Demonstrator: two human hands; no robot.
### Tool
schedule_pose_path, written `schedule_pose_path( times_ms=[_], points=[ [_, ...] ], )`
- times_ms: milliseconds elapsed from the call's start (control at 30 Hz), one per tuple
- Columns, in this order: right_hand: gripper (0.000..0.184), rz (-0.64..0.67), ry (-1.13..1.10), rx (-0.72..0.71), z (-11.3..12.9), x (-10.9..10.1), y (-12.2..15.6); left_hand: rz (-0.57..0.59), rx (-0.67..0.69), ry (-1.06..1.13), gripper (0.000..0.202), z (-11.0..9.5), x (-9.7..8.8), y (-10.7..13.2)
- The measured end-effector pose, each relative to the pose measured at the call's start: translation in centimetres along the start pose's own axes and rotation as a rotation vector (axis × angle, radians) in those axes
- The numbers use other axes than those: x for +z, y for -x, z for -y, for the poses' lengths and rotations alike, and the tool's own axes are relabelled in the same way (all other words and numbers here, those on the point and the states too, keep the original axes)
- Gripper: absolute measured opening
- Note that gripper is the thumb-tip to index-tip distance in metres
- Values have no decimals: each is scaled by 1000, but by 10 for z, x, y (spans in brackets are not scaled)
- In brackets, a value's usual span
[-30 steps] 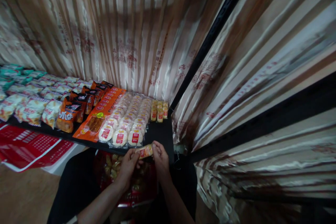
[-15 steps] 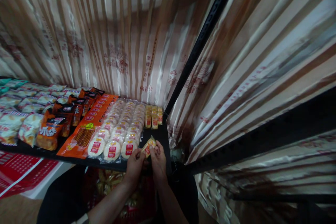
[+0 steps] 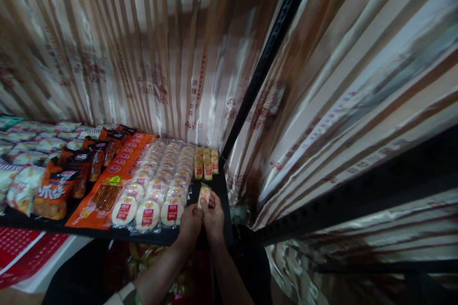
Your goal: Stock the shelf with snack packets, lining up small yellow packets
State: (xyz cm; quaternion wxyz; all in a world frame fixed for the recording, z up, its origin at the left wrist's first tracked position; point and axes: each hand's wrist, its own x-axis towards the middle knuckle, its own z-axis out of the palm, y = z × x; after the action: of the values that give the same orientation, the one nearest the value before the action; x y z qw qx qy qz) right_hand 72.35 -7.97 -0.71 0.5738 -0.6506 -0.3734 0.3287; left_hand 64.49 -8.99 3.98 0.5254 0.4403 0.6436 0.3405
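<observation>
Black shelf (image 3: 219, 184): sat up close
Right hand (image 3: 213, 219): pinched a small yellow packet (image 3: 204, 193) over the shelf
Left hand (image 3: 191, 224): curled at its lower end, couldn't tell if gripping
Similar packets (image 3: 206, 163): filled the back corner
Curtain (image 3: 171, 57): hung behind

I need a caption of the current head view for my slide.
Right hand grips a small wrapped snack, left hand close beside, at a black shelf of packaged snacks.

black shelf (image 3: 220, 186) | white bags (image 3: 24, 190) | orange-black bags (image 3: 53, 195) | orange packets (image 3: 119, 167) | round crackers (image 3: 147, 215) | yellow packs (image 3: 207, 164)
</observation>
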Motion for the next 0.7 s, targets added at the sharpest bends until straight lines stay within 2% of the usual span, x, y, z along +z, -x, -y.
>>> schedule_pose_path(
  times_ms=[67, 200, 333, 500, 700],
  points=[
    [41, -8, 0, 3, 0, 0, -3, 7, 4, -31, 28, -3, 2, -2],
    [39, -25, -44, -6, -3, 3, -10, -82, -77, -60, 37, -3, 7, -10],
    [36, -42, -82, -45, -7, 11, -19, -49, -90, 33, 48, 1, 12, -16],
    [37, -53, -75, -87, -9, 24, -34, -150, 17, 54, 44, 5, 14, -18],
    [39, -30, -39, -145, -14, 36, -50, -72, 109, 104, 41, -3, 10, -23]
  ],
)
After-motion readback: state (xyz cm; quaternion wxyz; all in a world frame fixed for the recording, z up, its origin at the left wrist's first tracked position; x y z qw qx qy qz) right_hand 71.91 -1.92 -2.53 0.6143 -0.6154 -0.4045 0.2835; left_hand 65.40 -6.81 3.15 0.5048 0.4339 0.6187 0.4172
